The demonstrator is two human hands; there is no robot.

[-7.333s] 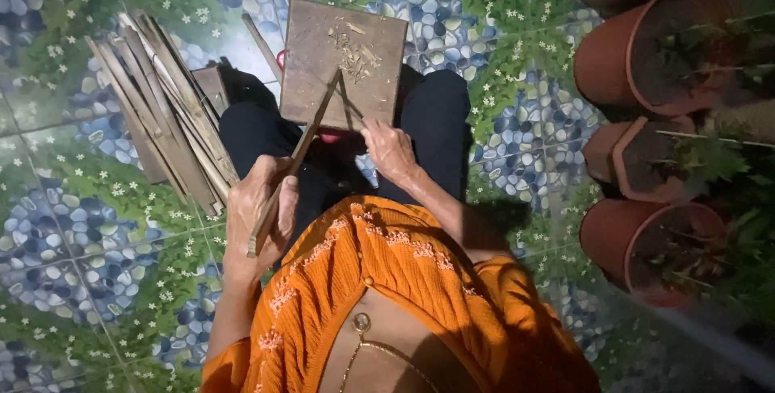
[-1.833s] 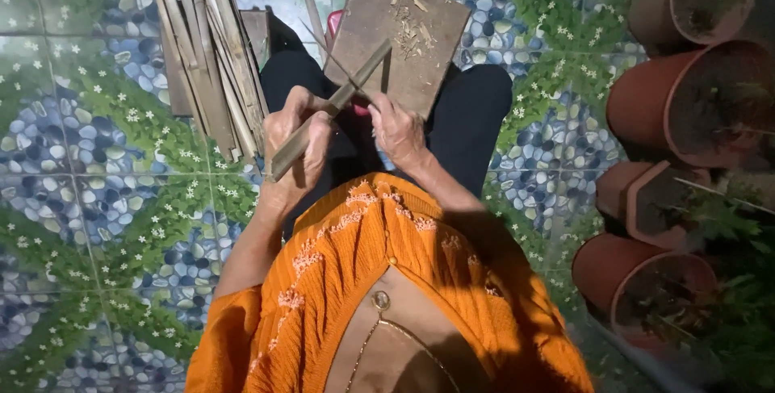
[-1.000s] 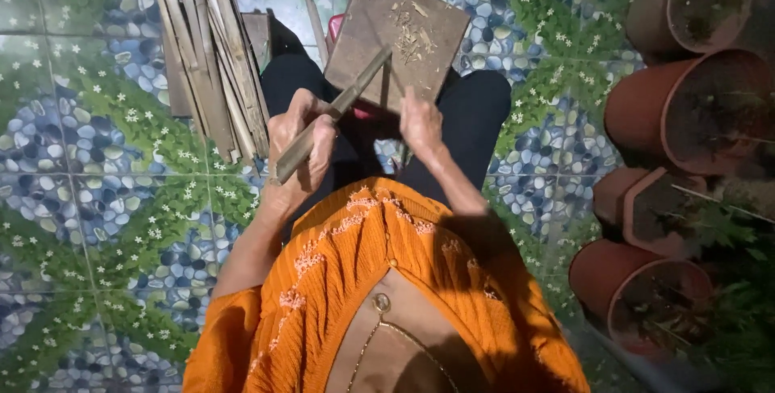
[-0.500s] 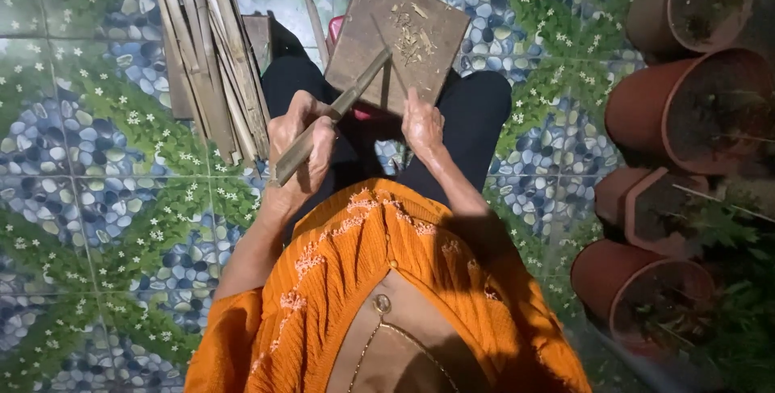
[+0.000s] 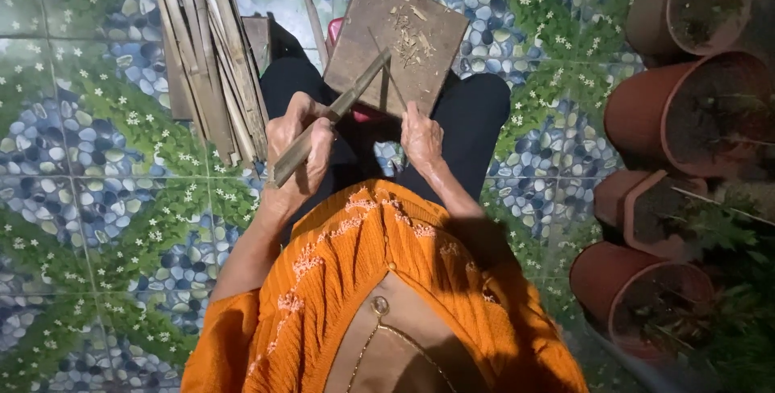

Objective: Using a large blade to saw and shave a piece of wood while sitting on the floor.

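My left hand [image 5: 297, 148] is shut on the wooden handle of a long knife [image 5: 331, 114], whose blade angles up to the right over a square wooden board [image 5: 424, 54]. My right hand [image 5: 421, 135] pinches a thin bamboo sliver [image 5: 386, 77] that stands against the blade on the board. Fine shavings lie scattered on the board's upper part. The board rests across my knees, which are in black trousers.
A bundle of split bamboo strips [image 5: 206, 46] lies on the tiled floor to my left. Several terracotta pots [image 5: 686, 110] with soil and plants stand at the right. A small red object [image 5: 334, 31] peeks from behind the board.
My right hand has shifted slightly along the thin sliver against the blade; earlier the board sat further from me and the view has swung left.
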